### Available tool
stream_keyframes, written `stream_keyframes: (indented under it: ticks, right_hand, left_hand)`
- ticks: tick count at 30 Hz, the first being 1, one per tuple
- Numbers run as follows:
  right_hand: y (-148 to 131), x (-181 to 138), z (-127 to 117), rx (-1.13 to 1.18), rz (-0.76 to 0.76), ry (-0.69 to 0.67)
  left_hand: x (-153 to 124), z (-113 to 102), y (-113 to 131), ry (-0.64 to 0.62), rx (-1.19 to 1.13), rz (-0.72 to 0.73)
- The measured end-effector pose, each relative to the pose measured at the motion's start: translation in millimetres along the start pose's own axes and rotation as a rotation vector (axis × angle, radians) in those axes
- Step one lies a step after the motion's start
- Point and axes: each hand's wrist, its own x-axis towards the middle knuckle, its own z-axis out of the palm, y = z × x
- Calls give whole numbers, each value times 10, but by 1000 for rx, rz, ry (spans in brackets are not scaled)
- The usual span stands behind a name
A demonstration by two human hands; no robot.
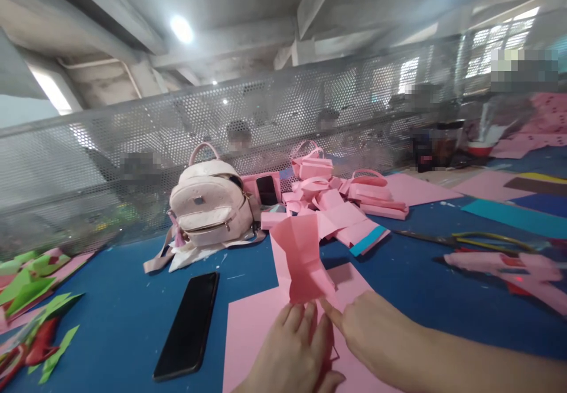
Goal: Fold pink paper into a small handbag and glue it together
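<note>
- Left hand (290, 346): flat, pressing folded paper (301, 257)
- Right hand (361, 325): index at fold, can't tell grip
- Bench (119, 316): backpack (206, 204) near far edge, bare left of phone (188, 325)

Head view, one: worn on the person's head, facing forward and down across a blue flat tabletop (117, 319); bare left hand (290, 346) and bare right hand (370, 328) close, at six and five o'clock; grey perforated-metal screen (274, 100) farther off, toward twelve; framing slanted.

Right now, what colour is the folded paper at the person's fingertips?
The folded paper is pink; it shows best in the head view.
</note>
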Motion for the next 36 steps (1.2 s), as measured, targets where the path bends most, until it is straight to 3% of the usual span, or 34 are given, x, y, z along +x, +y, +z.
stream_keyframes:
  ticks: [5, 9, 12, 18, 24, 30, 36]
  right_hand:
    - [313, -79, -328, 404, 97, 132]
    - [519, -108, -498, 522, 206, 182]
    - [550, -124, -480, 523, 180, 212]
    - [451, -84, -258, 537, -32, 163]
    - [397, -22, -186, 492, -59, 150]
    - [435, -17, -37, 507, -43, 186]
    - [555, -15, 31, 531, 57, 294]
  left_hand:
    - [49, -147, -74, -128, -127, -13]
    - [77, -277, -216, -196, -270, -27]
    - [72, -333, -412, -236, -367, 26]
    - [39, -389, -740, -358, -437, 103]
    - [32, -473, -540, -330, -439, -8]
    - [-86, -81, -367, -188, -209, 65]
    - [67, 56, -165, -52, -277, -21]
